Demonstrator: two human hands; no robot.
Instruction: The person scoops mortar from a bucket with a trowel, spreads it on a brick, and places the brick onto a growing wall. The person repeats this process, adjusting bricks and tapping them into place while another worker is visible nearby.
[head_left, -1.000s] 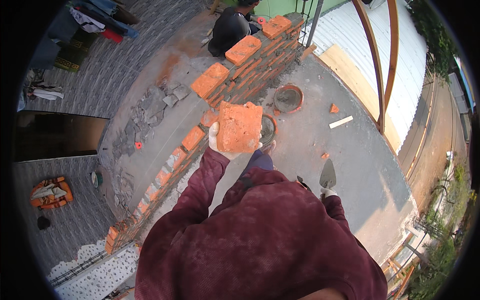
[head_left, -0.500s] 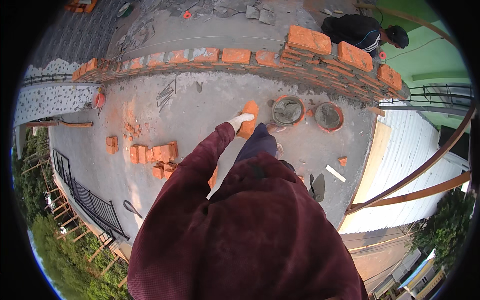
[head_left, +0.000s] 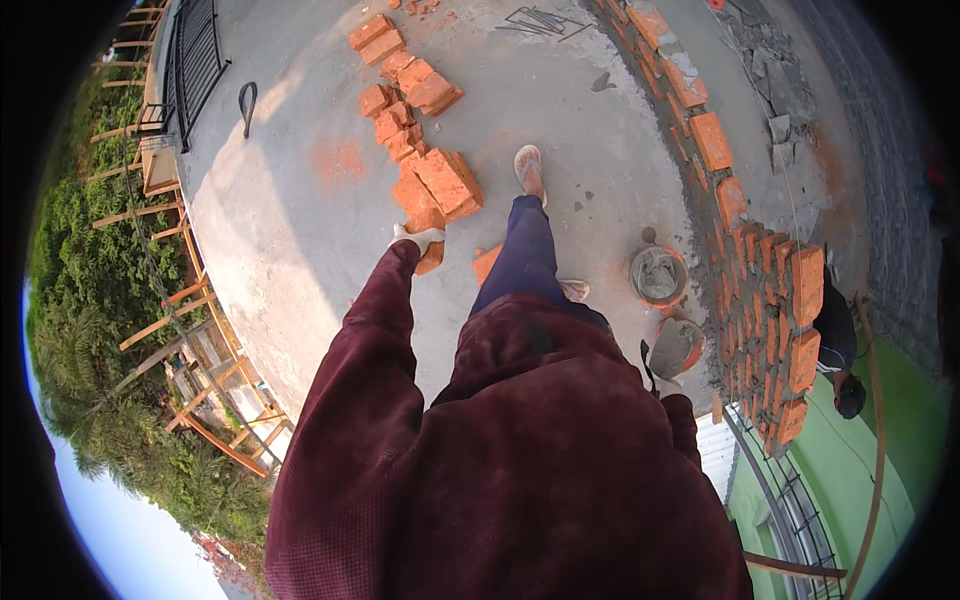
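Observation:
My left hand [head_left: 416, 236], in a pale glove, grips an orange brick [head_left: 430, 257] beside a row of loose bricks [head_left: 448, 185] on the grey concrete floor [head_left: 580, 180]. Low on the right, my right hand [head_left: 668, 388], partly hidden by my sleeve, is closed on a trowel [head_left: 661, 352], whose blade overlaps the rear bucket of mortar. Another mortar bucket [head_left: 657, 275] sits near my sandalled feet, and a further brick [head_left: 487, 262] lies just left of my leg.
An unfinished brick wall [head_left: 805, 290] runs along the right, with a crouching co-worker [head_left: 840, 340] behind it. A black metal railing [head_left: 195, 75] lies at the left edge near treetops and timber framing. Bent rods [head_left: 540, 25] and a black loop [head_left: 247, 108] lie on the floor.
My body has turned sharply, swinging the wall from the top to the right. My left hand has carried its brick over toward the loose bricks. The trowel stays in my right hand.

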